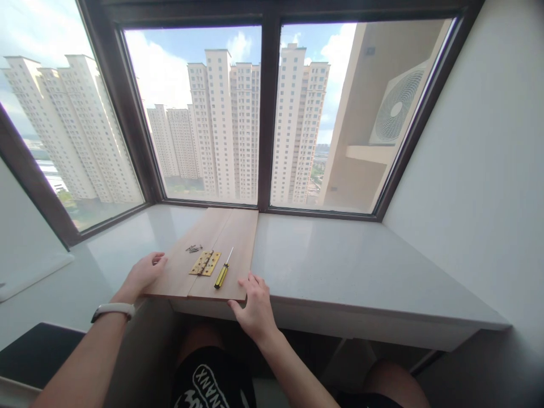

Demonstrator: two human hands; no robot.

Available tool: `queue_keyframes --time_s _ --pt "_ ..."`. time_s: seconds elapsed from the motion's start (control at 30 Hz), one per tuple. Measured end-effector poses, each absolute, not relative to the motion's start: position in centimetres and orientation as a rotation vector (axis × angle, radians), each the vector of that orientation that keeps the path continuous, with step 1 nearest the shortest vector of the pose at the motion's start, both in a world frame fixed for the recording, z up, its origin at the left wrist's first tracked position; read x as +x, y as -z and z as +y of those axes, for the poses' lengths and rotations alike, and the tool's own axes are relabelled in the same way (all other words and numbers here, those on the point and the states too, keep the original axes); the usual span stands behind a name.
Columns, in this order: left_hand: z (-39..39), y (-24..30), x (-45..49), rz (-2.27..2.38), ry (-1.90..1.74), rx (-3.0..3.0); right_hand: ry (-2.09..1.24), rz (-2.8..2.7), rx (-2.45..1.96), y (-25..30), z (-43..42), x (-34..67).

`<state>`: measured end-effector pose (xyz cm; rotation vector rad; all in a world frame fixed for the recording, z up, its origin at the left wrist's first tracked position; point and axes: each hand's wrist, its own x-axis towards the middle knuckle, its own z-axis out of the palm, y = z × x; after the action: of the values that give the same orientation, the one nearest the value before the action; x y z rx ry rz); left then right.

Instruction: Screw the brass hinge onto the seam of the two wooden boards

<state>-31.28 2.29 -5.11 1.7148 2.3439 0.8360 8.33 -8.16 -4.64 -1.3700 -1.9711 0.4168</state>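
Note:
Two wooden boards (pixel 221 232) lie side by side on a pale window ledge (pixel 340 266), their near end over the ledge's front edge. My left hand (pixel 143 273) grips the near left edge of the boards. My right hand (pixel 255 306) holds the near right corner, fingers on top and thumb on the end. On the boards rest an opened brass hinge (pixel 205 263), a screwdriver (pixel 223 270) with a yellow and black handle, and a small pile of dark screws (pixel 194 248).
A dark-framed bay window (pixel 267 113) rises behind the ledge, with tower blocks outside. A white wall (pixel 480 170) closes the right side. A dark surface (pixel 38 351) sits low at the left. My knees are under the ledge.

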Motion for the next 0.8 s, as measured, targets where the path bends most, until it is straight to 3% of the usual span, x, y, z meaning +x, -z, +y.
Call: queue_keyframes --time_s 0.8 --pt "-1.6 4.3 -19.7 2.1 -0.922 1.682 -0.383 -1.882 -1.466 4.7 -10.7 17.9"
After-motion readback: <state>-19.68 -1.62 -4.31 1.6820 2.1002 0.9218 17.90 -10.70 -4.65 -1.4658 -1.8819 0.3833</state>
